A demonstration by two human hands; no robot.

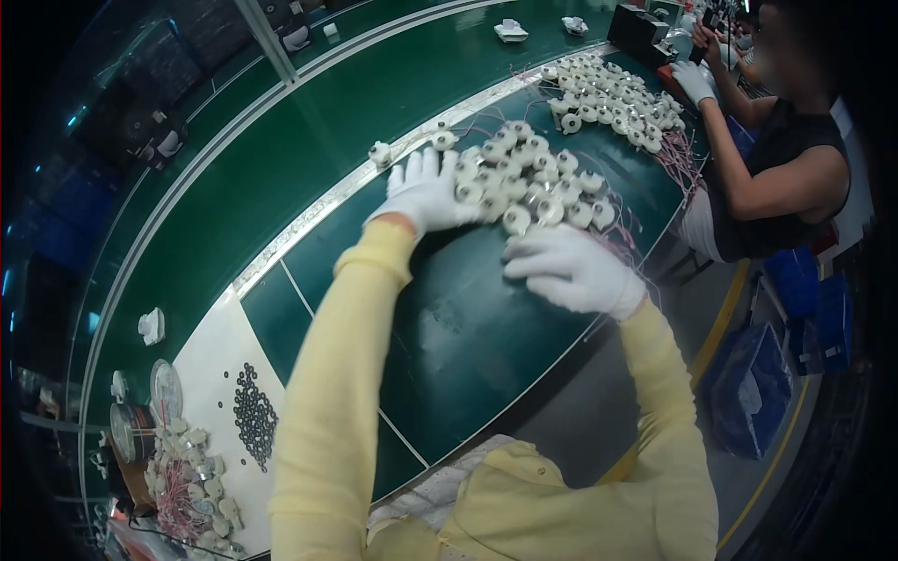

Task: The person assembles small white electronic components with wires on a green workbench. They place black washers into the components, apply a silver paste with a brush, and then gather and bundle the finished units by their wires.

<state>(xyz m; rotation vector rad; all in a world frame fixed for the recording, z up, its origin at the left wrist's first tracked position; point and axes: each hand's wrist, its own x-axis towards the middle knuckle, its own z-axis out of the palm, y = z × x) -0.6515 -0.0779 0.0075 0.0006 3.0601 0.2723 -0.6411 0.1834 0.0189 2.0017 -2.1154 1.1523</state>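
Left hand (428,198), right hand (575,269) flank cream parts (522,174); right's contact unclear.

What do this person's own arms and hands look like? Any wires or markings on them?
The left hand and right hand wear plain white gloves. Long pale-yellow sleeves cover the arms; the left has a banded cuff, with bare wrist showing above the glove. I see no cables or clear markings.
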